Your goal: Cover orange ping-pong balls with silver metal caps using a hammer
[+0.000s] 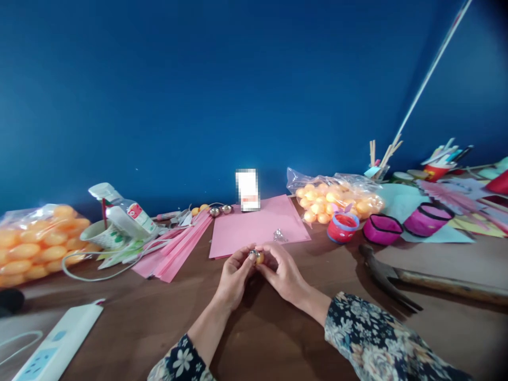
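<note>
Just in front of the pink paper sheets (254, 227), my left hand (235, 278) and my right hand (286, 275) meet at their fingertips. Between them they pinch a small yellow-orange ball (259, 258) with a shiny silvery piece (253, 253) against its left side. How the two parts join is hidden by my fingers. Both hands are closed, with thumbs and forefingers pressed on it. On the near right part of the pink paper lies a little heap of small silvery pieces (279, 235), too small to name. Two round silver bells (220, 210) rest past the paper's left edge.
Bags of orange balls (333, 198) lie at the back right and far left. Pink paper strips (178, 246), a tilted bottle (137, 214) and a cup (101, 233) stand left, a power strip (59, 338) nearer. A hammer (436, 280) and purple pouches (382, 229) lie right.
</note>
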{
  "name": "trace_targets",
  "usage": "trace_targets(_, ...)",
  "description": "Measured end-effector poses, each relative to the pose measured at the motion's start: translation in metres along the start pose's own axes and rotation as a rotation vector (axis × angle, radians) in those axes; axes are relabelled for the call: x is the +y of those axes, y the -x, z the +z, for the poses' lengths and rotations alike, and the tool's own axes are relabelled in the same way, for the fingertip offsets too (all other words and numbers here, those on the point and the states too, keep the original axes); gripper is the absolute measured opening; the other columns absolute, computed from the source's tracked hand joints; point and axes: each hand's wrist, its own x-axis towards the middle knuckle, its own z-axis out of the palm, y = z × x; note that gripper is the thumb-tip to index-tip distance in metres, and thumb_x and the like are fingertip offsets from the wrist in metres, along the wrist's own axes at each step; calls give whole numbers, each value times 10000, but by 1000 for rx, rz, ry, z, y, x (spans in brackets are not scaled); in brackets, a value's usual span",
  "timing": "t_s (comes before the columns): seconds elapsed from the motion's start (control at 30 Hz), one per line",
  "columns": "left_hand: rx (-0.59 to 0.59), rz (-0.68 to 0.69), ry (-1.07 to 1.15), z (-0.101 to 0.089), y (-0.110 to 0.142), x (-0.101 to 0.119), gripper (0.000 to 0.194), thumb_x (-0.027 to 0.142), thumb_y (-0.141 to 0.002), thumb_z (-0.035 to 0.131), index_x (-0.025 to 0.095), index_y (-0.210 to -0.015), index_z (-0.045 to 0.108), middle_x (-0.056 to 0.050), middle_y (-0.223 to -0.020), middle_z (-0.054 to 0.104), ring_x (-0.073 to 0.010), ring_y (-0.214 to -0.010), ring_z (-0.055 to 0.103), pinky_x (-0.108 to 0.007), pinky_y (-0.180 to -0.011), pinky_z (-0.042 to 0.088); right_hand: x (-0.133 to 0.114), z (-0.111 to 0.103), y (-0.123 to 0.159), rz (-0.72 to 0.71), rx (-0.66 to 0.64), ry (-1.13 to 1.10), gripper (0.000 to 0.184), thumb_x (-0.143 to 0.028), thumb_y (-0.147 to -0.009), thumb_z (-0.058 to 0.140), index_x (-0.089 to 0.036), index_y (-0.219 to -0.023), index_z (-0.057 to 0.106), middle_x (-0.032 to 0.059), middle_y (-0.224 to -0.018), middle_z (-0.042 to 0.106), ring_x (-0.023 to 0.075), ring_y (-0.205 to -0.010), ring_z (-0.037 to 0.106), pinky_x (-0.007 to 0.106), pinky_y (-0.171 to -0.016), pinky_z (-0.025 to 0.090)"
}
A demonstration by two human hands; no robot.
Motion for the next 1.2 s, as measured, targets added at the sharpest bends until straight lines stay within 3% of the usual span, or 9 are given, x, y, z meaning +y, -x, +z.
trace_targets(0.23,-33,-18,-33,0,-1,-1,358,286,-707,685,146,-1032,629,-84,-973,687,-174,-862,645,-266,-782,500,-1,0,0,-32,1,24,299,-101,-750,581,-216,-1027,563,58,-1030,583,171,-894,569,292,-774,492)
trace_targets(0.43,2,51,-75,2,1,-2,449,307,-702,683,207,-1129,588,-75,-1140,639,-207,-1019,601,-317,-889,470,1,0,-1,72,59,-20,335,-129,-761,576,-220,-1080,532,67,-1056,590,186,-918,589,327,-810,505)
trace_targets(0.7,17,115,-106,-2,-2,-5,415,264,-674,708,152,-1063,618,-102,-1026,685,-228,-953,631,-380,-894,466,0,-2,-2,178,14,-190,326,-266,-806,569,-211,-1123,518,75,-1095,617,186,-905,629,317,-785,533)
trace_targets(0.9,-5,157,-248,-2,-2,-5,410,257,-668,708,172,-1062,636,-103,-1098,660,-242,-1015,603,-372,-899,458,1,-7,-5,182,10,-98,321,-347,-793,602,-201,-1079,615,75,-1069,658,225,-976,610,370,-874,490)
trace_targets(1.2,17,207,-330,-3,-2,-5,324,266,-660,710,175,-970,677,-84,-1021,678,-233,-968,610,-357,-880,463,10,-5,-2,226,-4,-181,314,-376,-777,616,-202,-1037,630,67,-1021,680,221,-879,647,339,-765,542)
